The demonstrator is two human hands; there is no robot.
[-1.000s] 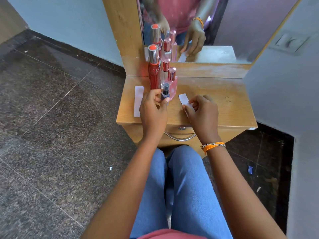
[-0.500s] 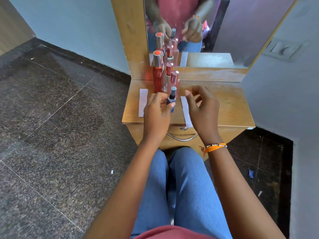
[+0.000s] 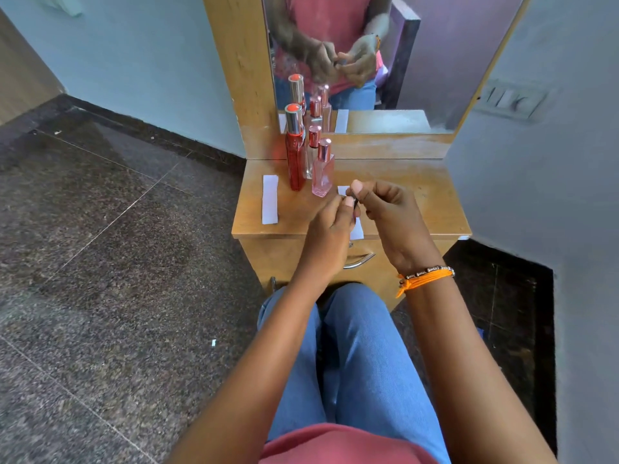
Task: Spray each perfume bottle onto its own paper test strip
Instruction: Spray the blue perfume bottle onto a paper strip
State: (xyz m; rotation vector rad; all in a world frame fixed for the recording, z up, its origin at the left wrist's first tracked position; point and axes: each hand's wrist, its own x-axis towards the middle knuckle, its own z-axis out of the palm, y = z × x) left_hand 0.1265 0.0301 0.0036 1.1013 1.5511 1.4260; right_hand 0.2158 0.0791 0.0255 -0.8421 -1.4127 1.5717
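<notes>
The person sits in front of a small wooden dressing table (image 3: pixel 418 182) with a mirror (image 3: pixel 385 61) behind it. Both hands meet above the front part of the table top. The left hand (image 3: pixel 330 229) has its fingers curled around a small dark bottle (image 3: pixel 355 201), which is almost fully hidden, so only a little dark part shows between the fingertips. The right hand (image 3: pixel 390 209) pinches the top of this same bottle with thumb and bent fingers; whether it holds a cap or the spray head cannot be told. Under the hands lies a white paper strip (image 3: pixel 357 229), partly covered by them. A second paper strip (image 3: pixel 270 199) lies flat near the left edge of the table. Between the two strips, toward the mirror, stand a tall red bottle (image 3: pixel 296 159), a pink bottle (image 3: pixel 323 172) just beside it, and a clear bottle (image 3: pixel 313 145) with a pink cap behind them. An orange bracelet (image 3: pixel 423 279) is on the right wrist.
</notes>
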